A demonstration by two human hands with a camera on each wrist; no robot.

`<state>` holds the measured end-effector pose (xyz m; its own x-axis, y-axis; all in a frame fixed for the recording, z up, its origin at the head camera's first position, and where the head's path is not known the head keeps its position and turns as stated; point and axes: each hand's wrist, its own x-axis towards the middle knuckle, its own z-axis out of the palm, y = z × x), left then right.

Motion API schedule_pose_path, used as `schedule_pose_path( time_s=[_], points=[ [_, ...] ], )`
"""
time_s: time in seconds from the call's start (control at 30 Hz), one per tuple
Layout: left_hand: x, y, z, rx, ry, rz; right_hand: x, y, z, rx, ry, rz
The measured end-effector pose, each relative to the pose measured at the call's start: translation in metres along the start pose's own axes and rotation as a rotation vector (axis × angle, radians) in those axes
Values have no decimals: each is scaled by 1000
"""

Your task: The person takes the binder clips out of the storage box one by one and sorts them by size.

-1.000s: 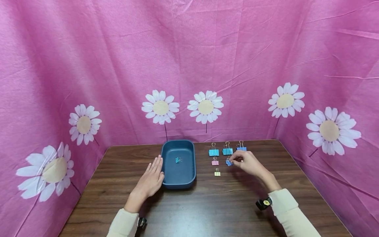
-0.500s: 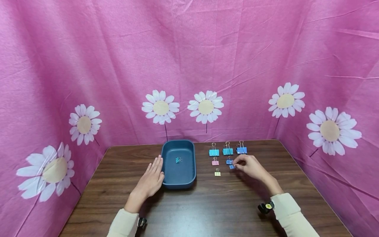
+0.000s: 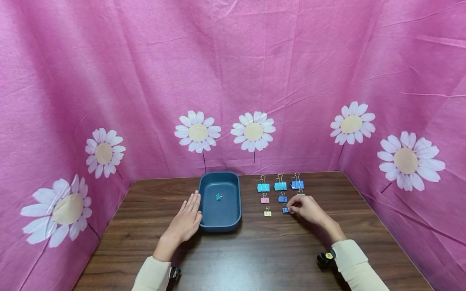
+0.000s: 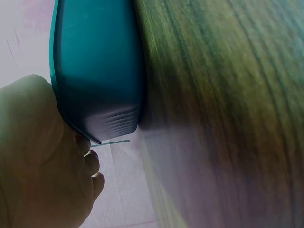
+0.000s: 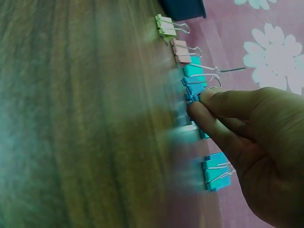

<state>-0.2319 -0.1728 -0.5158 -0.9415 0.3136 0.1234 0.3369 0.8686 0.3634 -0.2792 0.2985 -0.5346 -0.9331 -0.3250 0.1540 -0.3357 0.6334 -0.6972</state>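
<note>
In the head view my right hand [image 3: 313, 211] pinches a small blue binder clip [image 3: 285, 209] between thumb and fingertips, low over the table or on it. The right wrist view shows thumb and finger at the edge of a blue clip. My left hand [image 3: 183, 220] lies with straight fingers along the left side of a dark blue tray [image 3: 237, 221]. Inside the tray is a teal binder clip [image 3: 219, 197]. Beside the held clip stand a yellow clip [image 3: 267, 214], a pink clip [image 3: 265, 200] and another blue clip [image 3: 282, 199].
Two teal clips [image 3: 263, 187] and a larger blue clip [image 3: 297, 184] stand in the back row. A further clip [image 3: 300, 192] is partly hidden behind my right hand. A pink flowered cloth [image 3: 225, 81] hangs round the wooden table [image 3: 233, 262].
My right hand has carried the small blue clip from the middle blue clip toward the front, level with the yellow clip. The left hand and tray have stayed put.
</note>
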Motion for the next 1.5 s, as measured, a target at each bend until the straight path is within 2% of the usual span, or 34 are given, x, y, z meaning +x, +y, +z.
schedule_pose_path(
  time_s=[0.67, 1.23, 1.5],
  points=[
    [-1, 2, -1, -13, -7, -6, -3, 5, 5, 3, -16, 96],
    [-1, 2, -2, -13, -11, -2, -4, 7, 4, -33, -8, 65],
    [-1, 2, -2, -15, -11, -3, -4, 6, 2, -5, -17, 79]
  ],
)
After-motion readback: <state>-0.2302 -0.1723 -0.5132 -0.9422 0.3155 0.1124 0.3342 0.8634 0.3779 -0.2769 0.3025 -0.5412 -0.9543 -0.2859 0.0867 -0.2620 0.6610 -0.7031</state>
